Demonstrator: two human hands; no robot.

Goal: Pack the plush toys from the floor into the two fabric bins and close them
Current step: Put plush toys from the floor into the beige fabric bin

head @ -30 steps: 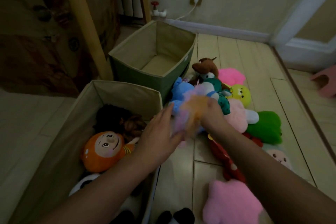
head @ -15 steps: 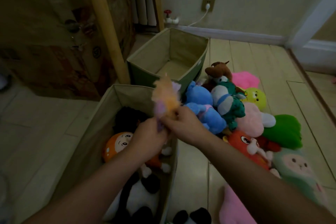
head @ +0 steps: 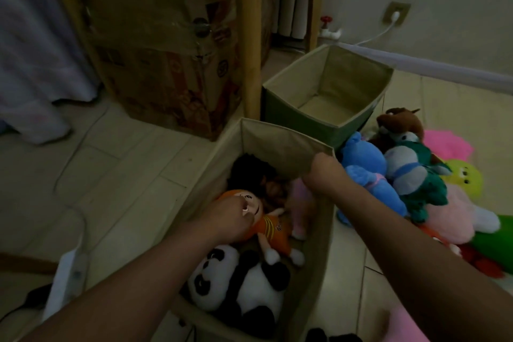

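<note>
Hands both down in the near bin (head: 280,144) now; the left hand (head: 226,218) sits curled over the head of the orange doll (head: 273,228), fingers bent onto it, though whether it truly grips or just presses I cannot tell; the right hand (head: 323,175) hangs over the bin's far right corner, its fingers pointing down and hidden from here, so its grip cannot be told either; just beneath that hand a pale pink plush (head: 301,203) stands against the bin's right wall; a dark fuzzy toy (head: 251,173) fills the bin's far end, and a panda plush (head: 238,283) lies at its near end, touching the doll's legs; beyond the near bin stands the second bin (head: 358,69), green outside, open, bare floor showing inside; right of the near bin the pile waits on the wooden floor (head: 347,264): a blue plush (head: 366,164) just beside the bin wall, a teal and white plush (head: 410,172) against it, a brown plush (head: 399,122) farther back, a yellow-green plush (head: 466,178) and a green plush (head: 497,241) farther right; left of the bins rise a wooden post (head: 249,36) and a taped cardboard box (head: 166,44).
</note>
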